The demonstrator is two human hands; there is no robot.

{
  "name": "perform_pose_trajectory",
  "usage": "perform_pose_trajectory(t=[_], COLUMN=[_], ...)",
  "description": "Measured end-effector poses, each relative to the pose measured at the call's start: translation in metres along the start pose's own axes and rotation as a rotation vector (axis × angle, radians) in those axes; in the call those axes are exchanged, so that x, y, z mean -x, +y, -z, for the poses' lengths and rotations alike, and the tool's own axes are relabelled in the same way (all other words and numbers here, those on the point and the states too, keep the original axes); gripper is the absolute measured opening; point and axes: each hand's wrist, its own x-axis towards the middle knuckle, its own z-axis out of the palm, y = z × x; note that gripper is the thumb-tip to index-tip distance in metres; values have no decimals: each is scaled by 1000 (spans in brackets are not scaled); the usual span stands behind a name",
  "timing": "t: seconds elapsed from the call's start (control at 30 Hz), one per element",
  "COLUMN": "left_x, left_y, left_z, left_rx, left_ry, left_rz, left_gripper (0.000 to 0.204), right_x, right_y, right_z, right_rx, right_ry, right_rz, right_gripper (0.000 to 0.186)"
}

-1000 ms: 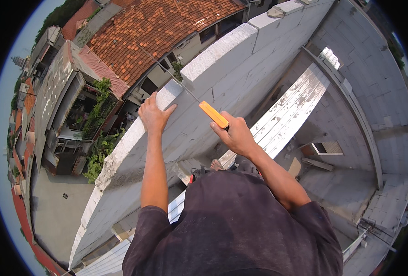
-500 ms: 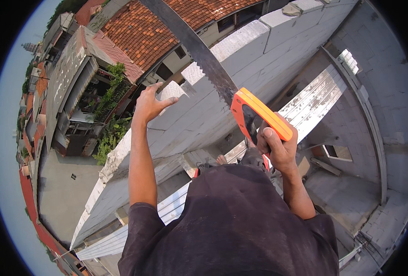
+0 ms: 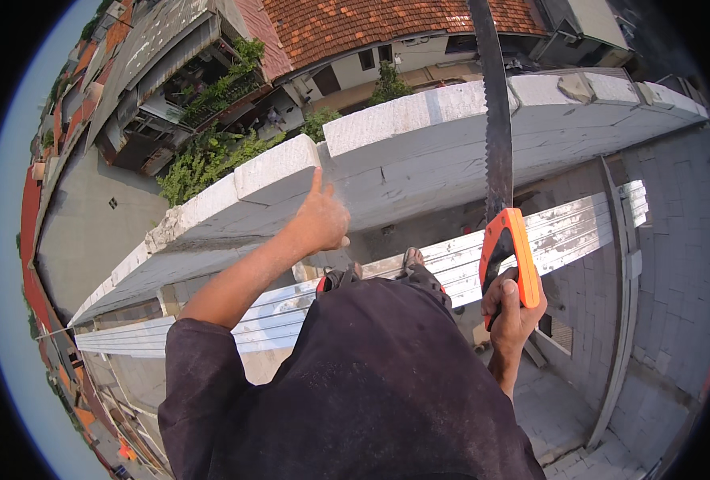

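In my right hand [image 3: 515, 314] is a handsaw [image 3: 498, 136], its fingers closed round the orange and black handle. The dark toothed blade points up and away, crossing in front of the white block wall [image 3: 419, 116]. My left hand [image 3: 320, 220] holds nothing; its index finger stretches toward the right end of a white block [image 3: 279, 170] on the wall's top course. I cannot tell whether the fingertip touches it. A narrow notch separates this block from the longer one to its right. Pale dust hangs about the hand.
I stand on long whitish planks [image 3: 583, 232] high beside the wall, with a floor [image 3: 559, 408] far below. A grey upright beam [image 3: 621, 304] stands at the right. Beyond the wall lie tiled roofs [image 3: 395, 28], green plants [image 3: 211, 172] and a grey paved area [image 3: 91, 232].
My right hand has swung the saw rightward, and its blade is more upright. My left hand has come off the block's top to its near side. The whole view has turned.
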Motion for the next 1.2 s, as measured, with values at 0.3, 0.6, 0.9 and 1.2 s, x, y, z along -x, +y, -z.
perform_pose_trajectory(t=[0.3,0.6,0.9,1.2], left_x=[55,24,19,20], left_y=[-28,-116,-118,-118], left_z=[-15,-117,-111,-113], left_rx=[915,480,472,481], left_ry=[865,721,705,676], left_rz=[437,783,783,760], left_gripper=[65,119,116,120], right_x=[-41,-19,-19,-18], right_y=[-30,22,59,72], right_z=[-88,-188,-213,-215], right_rx=[-149,66,309,229], right_ry=[-424,-369,-334,-283], right_rz=[-58,95,8,-3], right_gripper=[33,16,17,22])
